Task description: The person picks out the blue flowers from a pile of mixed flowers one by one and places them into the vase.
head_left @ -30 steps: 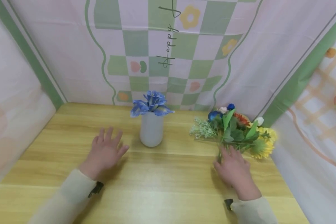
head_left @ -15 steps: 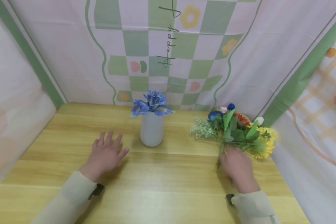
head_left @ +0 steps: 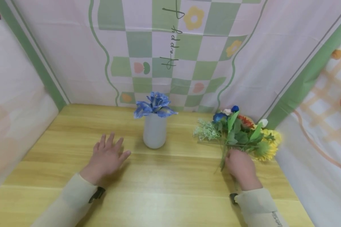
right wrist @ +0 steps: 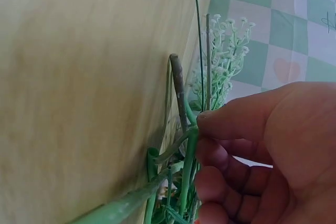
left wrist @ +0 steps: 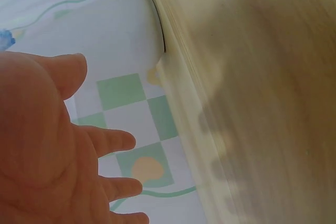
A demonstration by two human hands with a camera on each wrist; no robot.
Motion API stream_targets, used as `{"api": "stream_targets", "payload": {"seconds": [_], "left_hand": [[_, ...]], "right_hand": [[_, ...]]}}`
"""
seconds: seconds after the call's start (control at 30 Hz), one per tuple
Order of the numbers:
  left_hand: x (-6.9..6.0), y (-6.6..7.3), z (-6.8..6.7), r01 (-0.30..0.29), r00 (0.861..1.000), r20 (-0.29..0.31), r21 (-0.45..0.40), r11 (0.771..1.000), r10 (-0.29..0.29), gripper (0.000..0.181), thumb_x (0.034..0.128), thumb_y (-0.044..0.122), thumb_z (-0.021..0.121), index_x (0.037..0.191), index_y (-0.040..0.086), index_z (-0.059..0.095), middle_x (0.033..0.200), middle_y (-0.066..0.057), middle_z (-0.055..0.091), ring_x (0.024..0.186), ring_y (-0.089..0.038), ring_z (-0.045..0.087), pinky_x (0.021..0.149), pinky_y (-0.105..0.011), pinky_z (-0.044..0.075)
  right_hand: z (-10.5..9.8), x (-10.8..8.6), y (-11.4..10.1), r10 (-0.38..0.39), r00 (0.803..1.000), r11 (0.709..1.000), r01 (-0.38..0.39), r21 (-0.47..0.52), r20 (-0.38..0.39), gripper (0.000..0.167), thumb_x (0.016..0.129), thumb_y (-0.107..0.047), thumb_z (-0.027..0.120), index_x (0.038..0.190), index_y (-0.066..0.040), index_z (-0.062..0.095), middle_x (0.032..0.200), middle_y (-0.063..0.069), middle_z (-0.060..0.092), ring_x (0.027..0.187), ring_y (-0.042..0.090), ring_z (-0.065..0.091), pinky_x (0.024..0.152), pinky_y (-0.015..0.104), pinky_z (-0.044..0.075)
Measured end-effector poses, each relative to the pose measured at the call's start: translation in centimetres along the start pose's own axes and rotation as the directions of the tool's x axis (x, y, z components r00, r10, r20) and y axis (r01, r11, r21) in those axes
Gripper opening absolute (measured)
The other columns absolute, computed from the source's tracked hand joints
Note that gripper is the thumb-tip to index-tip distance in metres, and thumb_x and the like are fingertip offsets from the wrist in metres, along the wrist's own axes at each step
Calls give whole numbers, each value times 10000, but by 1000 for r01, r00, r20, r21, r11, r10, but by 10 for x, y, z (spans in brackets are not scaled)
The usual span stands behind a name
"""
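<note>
My right hand (head_left: 242, 168) is at the stem end of a pile of artificial flowers (head_left: 240, 136) on the right of the table. In the right wrist view its thumb and curled fingers pinch a green flower stem (right wrist: 190, 156); which bloom it belongs to is hidden. Other stems cross close by, with a sprig of small white flowers (right wrist: 223, 59) beyond. My left hand (head_left: 106, 159) has its fingers spread and straight, holding nothing, and casts a shadow on the tabletop. Right of it stands a white vase (head_left: 154, 132) with blue flowers (head_left: 158, 105) in it.
The wooden table (head_left: 159, 195) carries the vase near its back middle. Yellow flowers (head_left: 265, 151), a red flower (head_left: 245, 121) and dark blue ones (head_left: 219, 117) lie in the pile, near the right edge. A patterned cloth (head_left: 182, 69) hangs behind the table.
My right hand's fingers, stretched out over the stems a second ago, have curled in around them. The left hand has stayed nearly still; the vase and flower pile look unmoved.
</note>
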State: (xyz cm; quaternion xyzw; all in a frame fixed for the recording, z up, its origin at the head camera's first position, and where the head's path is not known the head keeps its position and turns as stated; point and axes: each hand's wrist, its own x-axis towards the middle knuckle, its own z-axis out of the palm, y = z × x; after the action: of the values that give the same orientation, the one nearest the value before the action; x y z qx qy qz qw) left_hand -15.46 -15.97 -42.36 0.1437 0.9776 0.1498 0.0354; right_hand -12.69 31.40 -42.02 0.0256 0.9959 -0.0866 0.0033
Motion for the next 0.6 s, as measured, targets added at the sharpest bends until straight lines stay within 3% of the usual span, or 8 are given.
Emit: {"api": "stream_targets", "payload": {"seconds": [0.27,0.43,0.6], "left_hand": [[-3,3,-3,-7,1000,28,-38,999,8,803,1016,637,280,1519,18,369,1584,-312,116,1406,-586,21,1082,-731,68],[-3,6,-6,-22,1000,13,-48,999,22,753,1031,589,336,1507,9,387,1579,-314,141,1403,-583,76,1067,-744,119],[-2,6,-6,-25,1000,13,-68,997,26,741,1036,577,340,1509,8,381,1586,-304,134,1409,-568,84,1064,-745,135]], "right_hand": [[3,1,3,58,997,998,-58,16,48,283,956,-149,470,680,-123,522,678,79,562,607,286,548,525,478,470],[4,0,1,94,994,987,-87,133,-51,326,981,-196,414,692,-105,533,628,57,527,560,248,498,494,399,410],[-4,-3,-6,105,977,967,-58,247,-183,329,995,-190,437,944,35,671,769,147,656,656,315,602,617,499,504]]}}
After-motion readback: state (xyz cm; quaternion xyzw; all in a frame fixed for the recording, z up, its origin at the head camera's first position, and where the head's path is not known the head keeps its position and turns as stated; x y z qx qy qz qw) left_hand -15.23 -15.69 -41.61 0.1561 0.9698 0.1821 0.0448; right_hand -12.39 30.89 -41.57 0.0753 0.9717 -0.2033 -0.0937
